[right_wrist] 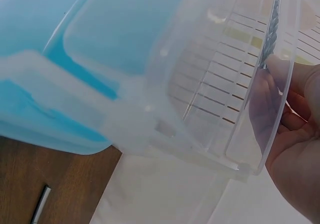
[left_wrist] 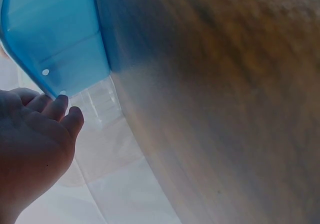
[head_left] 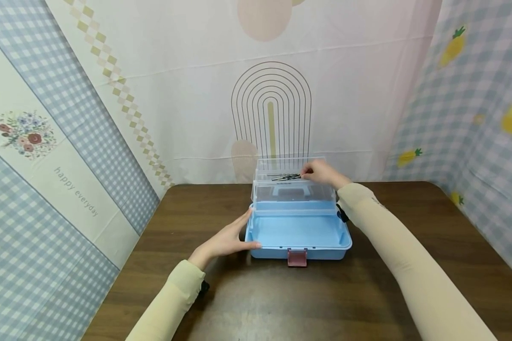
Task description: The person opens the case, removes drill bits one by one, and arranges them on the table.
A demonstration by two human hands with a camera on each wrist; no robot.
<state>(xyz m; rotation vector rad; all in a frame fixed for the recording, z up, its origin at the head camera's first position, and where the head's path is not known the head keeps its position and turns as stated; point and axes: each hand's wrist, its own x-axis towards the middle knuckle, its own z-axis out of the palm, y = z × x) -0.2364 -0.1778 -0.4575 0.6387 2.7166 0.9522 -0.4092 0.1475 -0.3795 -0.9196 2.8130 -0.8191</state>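
A blue toolbox (head_left: 298,232) with a pink latch (head_left: 297,258) stands open on the table, its clear upper trays (head_left: 294,192) raised at the back. My left hand (head_left: 228,239) rests on the box's left end with fingers spread, the thumb on the front rim. In the left wrist view its fingertips touch the box's edge; the thumb is hidden there. My right hand (head_left: 322,173) is at the top clear tray and pinches a metal drill bit (right_wrist: 272,31) with a spiral shaft. Several thin dark and silvery bits (head_left: 286,177) lie together by those fingertips.
A wooden table (head_left: 256,303) carries the box, with a patterned cloth (head_left: 196,94) hanging close behind it. In the right wrist view a short metal rod (right_wrist: 41,204) lies on the table beside the box. Checked cloths hang at both sides.
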